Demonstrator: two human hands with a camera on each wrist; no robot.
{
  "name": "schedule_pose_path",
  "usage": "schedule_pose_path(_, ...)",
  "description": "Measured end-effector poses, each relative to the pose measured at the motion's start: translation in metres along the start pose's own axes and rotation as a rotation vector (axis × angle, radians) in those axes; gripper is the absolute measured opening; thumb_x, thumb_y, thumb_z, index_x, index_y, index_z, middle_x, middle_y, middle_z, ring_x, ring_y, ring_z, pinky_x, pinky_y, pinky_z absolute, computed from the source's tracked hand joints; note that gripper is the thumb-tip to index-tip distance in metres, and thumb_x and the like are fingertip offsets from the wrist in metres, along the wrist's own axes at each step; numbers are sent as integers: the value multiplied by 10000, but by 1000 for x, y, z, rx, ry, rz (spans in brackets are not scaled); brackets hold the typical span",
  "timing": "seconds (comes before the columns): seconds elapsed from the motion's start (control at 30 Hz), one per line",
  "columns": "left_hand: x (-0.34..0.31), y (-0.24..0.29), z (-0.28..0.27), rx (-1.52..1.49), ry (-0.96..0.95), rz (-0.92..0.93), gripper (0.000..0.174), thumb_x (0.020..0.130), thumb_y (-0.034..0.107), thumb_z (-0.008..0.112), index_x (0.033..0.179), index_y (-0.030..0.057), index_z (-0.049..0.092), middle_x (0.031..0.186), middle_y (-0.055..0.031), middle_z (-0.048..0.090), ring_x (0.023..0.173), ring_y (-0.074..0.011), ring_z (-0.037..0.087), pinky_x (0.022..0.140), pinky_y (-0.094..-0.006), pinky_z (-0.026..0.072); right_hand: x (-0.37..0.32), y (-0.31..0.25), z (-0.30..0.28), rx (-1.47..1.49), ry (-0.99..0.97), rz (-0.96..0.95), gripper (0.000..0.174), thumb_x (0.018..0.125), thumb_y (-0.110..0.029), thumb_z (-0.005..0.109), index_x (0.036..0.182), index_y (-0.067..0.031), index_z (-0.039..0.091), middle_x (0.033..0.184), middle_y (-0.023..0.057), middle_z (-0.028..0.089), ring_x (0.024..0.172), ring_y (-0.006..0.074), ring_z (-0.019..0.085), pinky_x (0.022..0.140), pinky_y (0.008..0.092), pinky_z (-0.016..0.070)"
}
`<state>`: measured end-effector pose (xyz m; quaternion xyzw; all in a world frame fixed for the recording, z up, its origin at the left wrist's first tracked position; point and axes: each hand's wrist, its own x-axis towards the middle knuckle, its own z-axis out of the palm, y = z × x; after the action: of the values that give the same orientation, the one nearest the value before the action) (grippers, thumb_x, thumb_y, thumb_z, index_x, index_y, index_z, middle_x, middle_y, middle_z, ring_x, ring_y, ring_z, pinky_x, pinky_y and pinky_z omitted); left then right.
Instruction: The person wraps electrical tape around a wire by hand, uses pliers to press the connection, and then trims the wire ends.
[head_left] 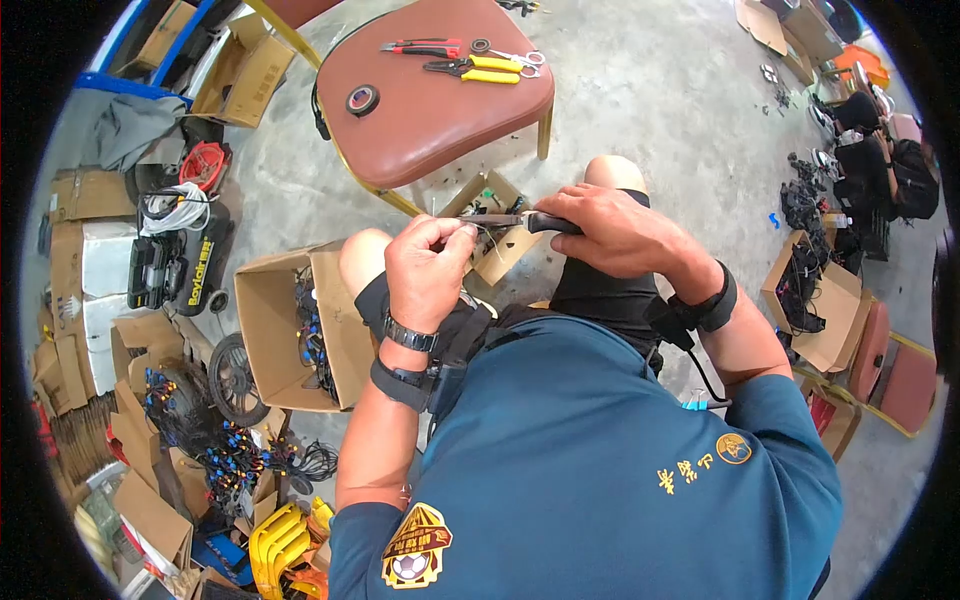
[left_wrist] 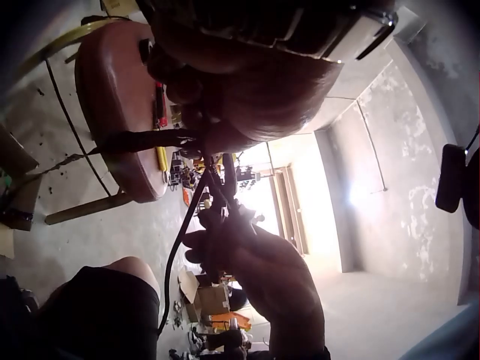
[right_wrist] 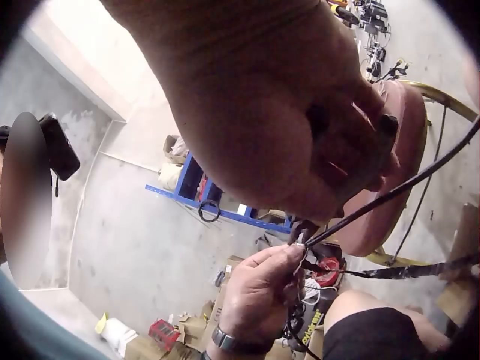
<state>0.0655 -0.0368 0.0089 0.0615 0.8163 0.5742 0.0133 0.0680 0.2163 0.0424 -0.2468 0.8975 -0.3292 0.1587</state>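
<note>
My left hand [head_left: 428, 265] pinches a thin wire end between thumb and fingertips, over my lap. A black cable [right_wrist: 397, 187] runs from those fingertips in the right wrist view, beside a thicker, dark wrapped cable [right_wrist: 405, 271]. My right hand [head_left: 625, 230] grips a hand tool [head_left: 552, 223] by its black handle, its front end at the left fingertips. The palm hides most of the tool, so I cannot tell its exact kind. In the left wrist view the wrapped cable [left_wrist: 135, 141] stretches leftward from the left hand, in dim light.
Ahead stands a brown padded chair [head_left: 440, 110] bearing a red utility knife [head_left: 425, 48], yellow-handled wire strippers [head_left: 480, 70], scissors [head_left: 525, 62] and a tape roll [head_left: 362, 99]. Cardboard boxes [head_left: 275, 330] with connectors flank my legs. A small open box [head_left: 500, 262] lies below my hands.
</note>
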Motion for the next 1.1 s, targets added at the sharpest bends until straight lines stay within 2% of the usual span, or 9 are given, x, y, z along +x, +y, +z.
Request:
schedule_pose_path(0.2, -2, -2, -3, -79, -24, -29, 51, 830, 24, 735, 839, -23, 720, 756, 2, 608, 682, -68, 518, 617, -226, 422, 0, 5, -2, 74, 81, -83, 359, 817, -133, 636, 1146, 3, 591, 987, 195, 639, 1006, 385, 612, 877, 459, 487)
schedule_pose_path(0.4, -5, 6, -3, -107, -39, 53, 67, 822, 9, 744, 878, -21, 726, 795, 6, 615, 701, -60, 516, 628, -214, 417, 8, 8, -8, 103, -62, 34, 392, 770, -62, 600, 1156, 5, 590, 1024, 202, 633, 1007, 381, 618, 882, 449, 492)
schedule_pose_path(0.5, -6, 9, -5, -91, -37, 75, 83, 818, 1, 745, 896, -20, 726, 810, 7, 617, 702, -55, 512, 627, -206, 412, 12, 10, -10, 37, -82, -16, 403, 753, -31, 580, 1154, 6, 586, 1039, 206, 618, 1027, 383, 605, 889, 455, 487)
schedule_pose_path(0.6, -9, 9, -5, -119, -31, 60, 83, 813, -10, 746, 892, -22, 725, 810, 3, 619, 702, -56, 515, 625, -203, 413, 16, 18, -2, -15, 15, -104, 410, 728, -27, 607, 1138, -11, 588, 1013, 149, 630, 980, 357, 615, 817, 422, 478)
schedule_pose_path(0.7, -9, 10, -6, -133, -46, 88, 88, 807, -15, 748, 890, -25, 723, 811, -1, 622, 707, -56, 519, 624, -203, 415, 21, 24, 5, -25, 59, -140, 413, 738, -19, 619, 1146, -26, 561, 1049, 157, 624, 1001, 365, 607, 829, 419, 476)
schedule_pose_path(0.8, -9, 13, -7, -151, -45, 67, 79, 794, -6, 742, 862, -35, 715, 780, -26, 641, 705, -98, 574, 637, -237, 450, 27, 23, 7, -31, 56, -131, 423, 746, 5, 624, 1156, -42, 533, 1064, 162, 612, 1030, 366, 592, 842, 424, 473)
schedule_pose_path(0.9, -10, 14, -9, -195, -60, 50, 75, 794, -9, 740, 858, -39, 711, 776, -19, 631, 702, -82, 557, 630, -229, 437, 32, 24, 9, -15, 42, -132, 405, 750, 24, 625, 1135, -53, 527, 1051, 165, 604, 1052, 363, 586, 847, 432, 471)
schedule_pose_path(1.0, -10, 14, -13, -260, -98, 14, 64, 795, -14, 737, 849, -34, 711, 768, -10, 617, 697, -68, 537, 618, -223, 420, 36, 19, 12, 41, 130, -198, 359, 732, 32, 639, 1069, -31, 533, 969, 149, 588, 1006, 381, 568, 824, 464, 467)
schedule_pose_path(1.1, -8, 16, -19, -267, -153, 21, 51, 792, -16, 734, 830, -31, 704, 758, -6, 605, 681, -72, 518, 609, -234, 411, 44, 21, 16, 12, 207, -259, 370, 720, 16, 664, 1063, -47, 540, 946, 135, 576, 975, 367, 562, 807, 451, 473)
